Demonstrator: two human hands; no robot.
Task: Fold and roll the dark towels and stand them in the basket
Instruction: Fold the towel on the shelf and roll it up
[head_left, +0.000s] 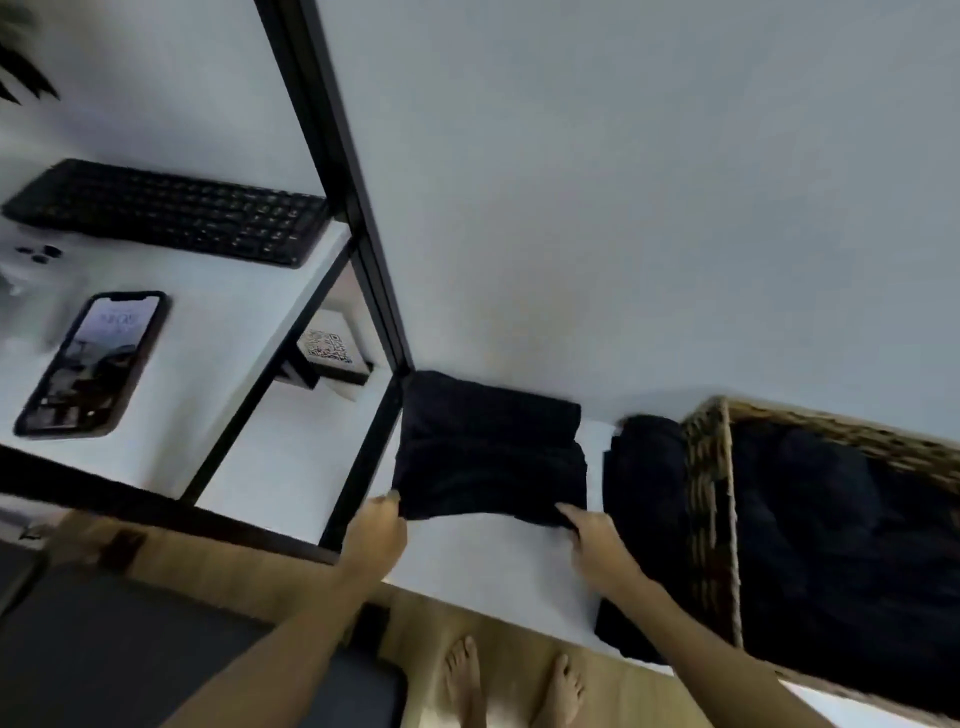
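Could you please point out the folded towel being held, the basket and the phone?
folded towel (491, 447), head view, middle of the cloth.
basket (709, 499), head view, left woven wall.
phone (91, 364), head view, middle of the screen.

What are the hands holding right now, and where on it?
Both hold the folded dark towel by its near edge: left hand at the left corner, right hand at the right corner.

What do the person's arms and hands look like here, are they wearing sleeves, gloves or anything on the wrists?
Both arms are bare as far as the picture shows them: no sleeves. The left hand and the right hand wear no gloves, and no watch, bracelet or ring shows on either, though the picture is somewhat blurred. The feet below are bare too.
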